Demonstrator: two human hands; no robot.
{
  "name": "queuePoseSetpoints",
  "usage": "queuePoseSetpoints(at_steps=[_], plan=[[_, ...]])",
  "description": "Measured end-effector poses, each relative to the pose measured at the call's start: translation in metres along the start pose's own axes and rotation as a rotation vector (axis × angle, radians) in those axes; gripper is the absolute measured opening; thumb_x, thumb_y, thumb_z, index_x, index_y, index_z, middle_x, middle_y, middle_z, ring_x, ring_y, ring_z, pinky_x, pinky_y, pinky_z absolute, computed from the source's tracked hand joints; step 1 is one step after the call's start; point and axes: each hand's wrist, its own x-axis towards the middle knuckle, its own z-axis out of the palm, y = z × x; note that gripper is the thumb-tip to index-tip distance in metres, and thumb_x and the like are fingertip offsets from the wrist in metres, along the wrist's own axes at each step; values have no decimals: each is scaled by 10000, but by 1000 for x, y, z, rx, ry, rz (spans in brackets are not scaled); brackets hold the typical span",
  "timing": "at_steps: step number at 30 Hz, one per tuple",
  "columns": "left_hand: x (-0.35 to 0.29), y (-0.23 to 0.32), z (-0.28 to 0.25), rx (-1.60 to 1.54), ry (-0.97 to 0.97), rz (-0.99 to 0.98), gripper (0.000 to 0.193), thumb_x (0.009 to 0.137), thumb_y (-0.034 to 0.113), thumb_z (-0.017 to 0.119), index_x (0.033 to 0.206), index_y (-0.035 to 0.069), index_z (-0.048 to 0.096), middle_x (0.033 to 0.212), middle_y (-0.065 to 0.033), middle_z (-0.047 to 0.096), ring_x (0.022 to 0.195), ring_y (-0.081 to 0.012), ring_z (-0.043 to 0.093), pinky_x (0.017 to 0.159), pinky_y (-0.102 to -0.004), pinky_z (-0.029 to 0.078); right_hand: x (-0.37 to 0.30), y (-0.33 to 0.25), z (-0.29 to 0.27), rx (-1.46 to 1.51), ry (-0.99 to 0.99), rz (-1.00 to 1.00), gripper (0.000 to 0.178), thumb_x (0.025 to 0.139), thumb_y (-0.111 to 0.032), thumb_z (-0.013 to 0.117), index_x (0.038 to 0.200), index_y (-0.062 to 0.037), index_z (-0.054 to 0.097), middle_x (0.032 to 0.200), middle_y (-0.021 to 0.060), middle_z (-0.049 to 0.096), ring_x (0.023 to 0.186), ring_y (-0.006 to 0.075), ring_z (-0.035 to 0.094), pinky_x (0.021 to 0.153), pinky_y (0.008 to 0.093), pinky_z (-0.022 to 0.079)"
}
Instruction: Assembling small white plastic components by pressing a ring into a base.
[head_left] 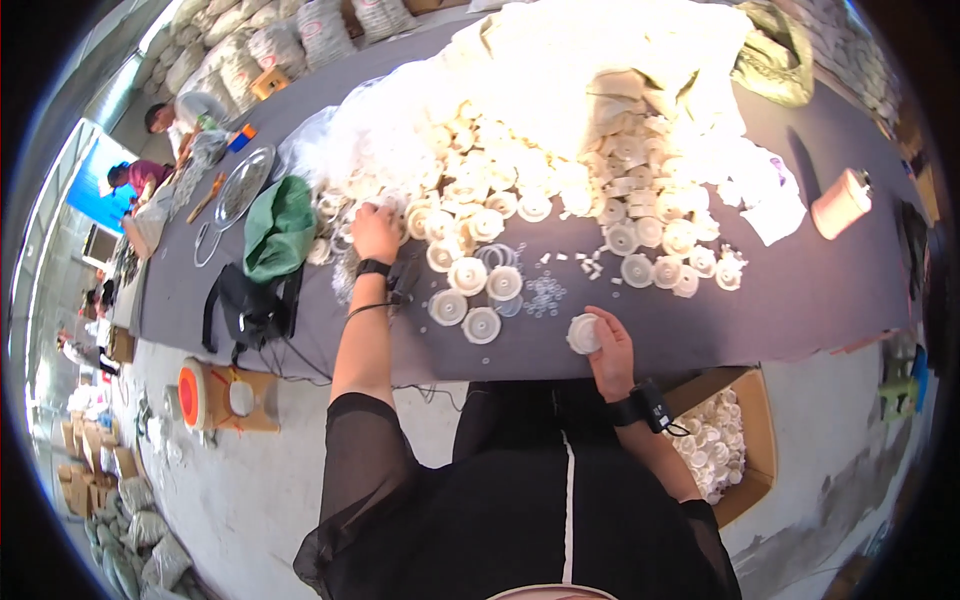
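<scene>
My right hand (612, 356), near the table's front edge, is closed on a round white plastic disc (582, 334), gripping it by its right side. My left hand (375, 236) reaches to the left edge of a heap of similar white discs (466, 222). Its fingers are curled down among the pieces, and what they pinch is hidden. Several loose white discs (482, 324) lie between my hands. To their right are small clear rings (545, 295), with larger clear rings (496, 256) and tiny white pieces (590, 266) close by.
A green cloth bag (278, 230), a black bag (252, 308) and a metal tray (245, 186) are on the left. A thread cone (842, 204) stands at right. Below the table are a cardboard box (762, 440) of white parts and an orange-rimmed stool (190, 393). Other people sit far left.
</scene>
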Motion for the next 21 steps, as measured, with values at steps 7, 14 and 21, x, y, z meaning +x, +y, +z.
queuePoseSetpoints(at_steps=[7, 14, 21], plan=[[-2, 3, -8, -320, 303, -59, 94, 765, 105, 568, 812, 31, 600, 769, -104, 556, 654, -242, 541, 601, -331, 442, 0, 1, 5, 30, 9, -1, 281, 906, -147, 424, 1138, 6, 466, 982, 103, 576, 889, 179, 573, 778, 323, 480], [-46, 93, -63, -1461, 146, -415, 127, 863, 120, 531, 770, 34, 522, 671, -34, 566, 548, -71, 513, 524, -196, 406, 0, -6, 1, 137, 30, 80, 330, 867, -45, 409, 1193, 3, 415, 1073, 126, 532, 991, 213, 528, 857, 376, 435], [-136, 184, -107, -1795, -620, -407, 90, 833, 62, 547, 892, 4, 581, 750, -56, 606, 593, -86, 550, 529, -208, 448, -10, -15, 38, 109, 22, -28, 382, 856, -33, 427, 1234, -19, 373, 1125, 95, 494, 1022, 192, 507, 875, 363, 420]])
